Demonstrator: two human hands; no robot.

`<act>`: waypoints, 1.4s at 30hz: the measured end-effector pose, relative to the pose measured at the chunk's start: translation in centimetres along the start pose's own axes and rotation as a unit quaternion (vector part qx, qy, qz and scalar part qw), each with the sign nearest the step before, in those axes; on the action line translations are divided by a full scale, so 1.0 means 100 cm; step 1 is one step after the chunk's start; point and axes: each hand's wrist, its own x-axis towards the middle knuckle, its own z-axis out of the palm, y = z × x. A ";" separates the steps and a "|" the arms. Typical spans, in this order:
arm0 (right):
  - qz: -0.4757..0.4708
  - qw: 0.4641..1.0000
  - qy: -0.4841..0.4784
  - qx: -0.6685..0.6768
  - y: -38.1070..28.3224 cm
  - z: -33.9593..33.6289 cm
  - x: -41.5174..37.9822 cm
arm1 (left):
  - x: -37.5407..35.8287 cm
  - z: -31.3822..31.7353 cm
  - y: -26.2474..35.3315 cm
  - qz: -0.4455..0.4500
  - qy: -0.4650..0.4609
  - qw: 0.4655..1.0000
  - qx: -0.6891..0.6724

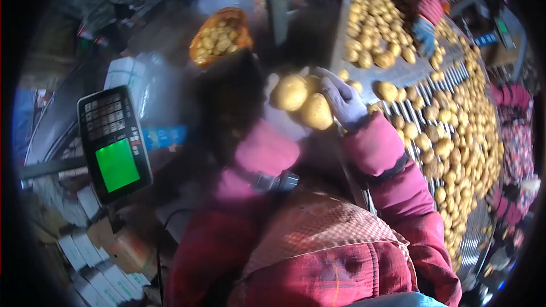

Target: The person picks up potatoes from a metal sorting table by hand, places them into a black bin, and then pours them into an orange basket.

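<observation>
Both my hands wear pale gloves and meet in the middle of the view around a few potatoes (290, 92). My left hand (280, 118) is blurred and wraps the potatoes from the left and below. At their right side my right hand (343, 98) has its fingers bent against them. Just right of my right hand, many loose potatoes (445, 148) lie on a bed of metal rollers (471, 244). Beyond my hands, more potatoes sit in a metal tray (340, 37).
An orange mesh bag (241, 21) of potatoes stands at the upper left. A scale display (116, 165) glows green at the left, above white boxes (102, 290). A co-worker's blue-gloved hand (424, 35) reaches into the tray. Another person (516, 148) is at the far right.
</observation>
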 end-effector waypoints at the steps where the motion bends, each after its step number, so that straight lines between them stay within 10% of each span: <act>1: 0.010 0.999 -0.014 0.046 -0.007 0.008 0.008 | 0.008 -0.030 0.011 0.016 -0.102 0.993 -0.056; 6: -0.027 0.981 -0.007 -0.194 0.004 -0.003 0.081 | -0.001 -0.023 0.075 -0.047 -0.007 0.998 -0.035; 11: -0.107 0.808 -0.022 -0.578 0.070 -0.016 0.139 | 0.014 -0.049 0.133 0.027 0.063 0.995 -0.074; 13: -0.083 0.761 -0.138 -0.629 0.068 -0.021 0.146 | 0.032 -0.057 0.161 0.057 0.031 0.997 -0.031; 23: -0.177 0.804 -0.044 -0.566 0.065 -0.021 0.147 | 0.183 -0.121 0.368 0.106 0.168 0.972 0.122; 25: -0.141 0.803 -0.063 -0.575 0.057 -0.020 0.147 | 0.190 -0.142 0.382 0.079 0.268 0.912 0.300; 27: -0.109 0.799 -0.082 -0.585 0.058 -0.022 0.147 | 0.225 -0.192 0.405 -0.002 0.386 0.473 0.792; 29: -0.116 0.801 -0.080 -0.582 0.060 -0.023 0.147 | 0.249 -0.232 0.388 -0.070 0.398 0.335 0.851; 38: -0.088 0.791 -0.088 -0.598 0.056 -0.020 0.149 | 0.283 -0.453 0.456 -0.035 0.241 0.299 0.923; 42: -0.089 0.796 -0.063 -0.596 0.056 -0.016 0.147 | 0.252 -0.210 0.415 -0.187 0.218 0.153 0.945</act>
